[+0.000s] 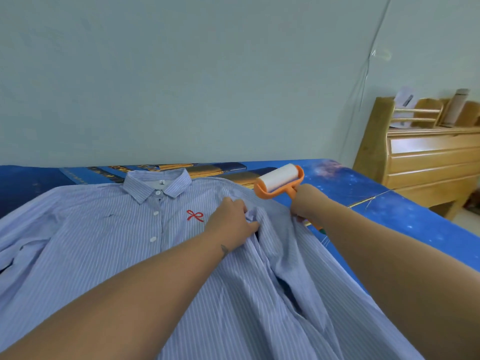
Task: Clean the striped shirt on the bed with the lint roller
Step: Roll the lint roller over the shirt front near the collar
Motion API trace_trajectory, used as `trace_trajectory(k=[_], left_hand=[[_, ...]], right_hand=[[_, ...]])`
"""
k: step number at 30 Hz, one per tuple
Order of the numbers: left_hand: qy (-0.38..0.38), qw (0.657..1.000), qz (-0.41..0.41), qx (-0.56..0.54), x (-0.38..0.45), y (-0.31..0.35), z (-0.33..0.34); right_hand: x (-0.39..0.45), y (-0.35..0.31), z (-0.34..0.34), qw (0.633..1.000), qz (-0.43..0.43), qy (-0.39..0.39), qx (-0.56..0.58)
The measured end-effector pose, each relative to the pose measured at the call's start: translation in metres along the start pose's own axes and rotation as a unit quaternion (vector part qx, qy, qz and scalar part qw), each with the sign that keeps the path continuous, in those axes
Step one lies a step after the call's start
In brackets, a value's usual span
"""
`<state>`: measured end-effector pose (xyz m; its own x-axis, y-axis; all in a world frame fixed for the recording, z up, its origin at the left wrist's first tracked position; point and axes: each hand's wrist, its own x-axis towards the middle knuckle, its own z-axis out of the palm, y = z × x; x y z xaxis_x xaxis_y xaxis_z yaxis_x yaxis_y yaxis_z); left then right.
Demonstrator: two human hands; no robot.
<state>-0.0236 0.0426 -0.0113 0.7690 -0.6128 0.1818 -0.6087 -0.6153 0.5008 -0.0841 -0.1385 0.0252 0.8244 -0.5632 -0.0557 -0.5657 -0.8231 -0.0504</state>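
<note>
A light blue striped shirt [109,245] lies face up on the bed, collar toward the wall, with a small red bow stitched on its chest. My left hand [231,219] rests on the shirt near the right armpit and pinches a fold of fabric there. My right hand [306,201] grips the orange handle of the lint roller [279,179]. The roller's white drum sits at the shirt's right shoulder, tilted, touching or just above the cloth; I cannot tell which.
The bed [363,193] has a dark blue starry sheet and runs along a pale wall. A wooden headboard with shelves [428,157] stands at the right. A thin cord [363,81] hangs down the wall near it.
</note>
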Motion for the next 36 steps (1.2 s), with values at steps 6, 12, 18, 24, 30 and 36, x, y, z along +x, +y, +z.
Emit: trace_trajectory(k=[6, 12, 18, 24, 30, 36], left_hand=[[0.029, 0.999, -0.006, -0.013, 0.014, 0.014, 0.015], [0.067, 0.998, -0.019, -0.012, 0.032, 0.034, 0.03], [0.063, 0.997, -0.021, -0.03, 0.044, 0.036, 0.04], [0.025, 0.997, 0.013, -0.069, 0.044, 0.025, 0.037], [0.081, 0.994, -0.036, -0.056, 0.052, -0.028, -0.011], [0.036, 0.996, -0.085, 0.004, 0.042, -0.089, -0.051]], right_hand=[[0.027, 0.022, -0.013, 0.994, 0.049, 0.083, 0.044], [0.061, 0.033, -0.018, 0.99, 0.038, 0.126, 0.048], [0.082, 0.038, -0.001, 0.992, 0.007, 0.115, 0.044], [0.081, 0.033, 0.005, 0.997, -0.048, 0.053, 0.008], [0.064, 0.012, -0.015, 0.983, -0.124, 0.106, 0.088], [0.036, -0.019, -0.032, 0.97, -0.238, 0.05, 0.031]])
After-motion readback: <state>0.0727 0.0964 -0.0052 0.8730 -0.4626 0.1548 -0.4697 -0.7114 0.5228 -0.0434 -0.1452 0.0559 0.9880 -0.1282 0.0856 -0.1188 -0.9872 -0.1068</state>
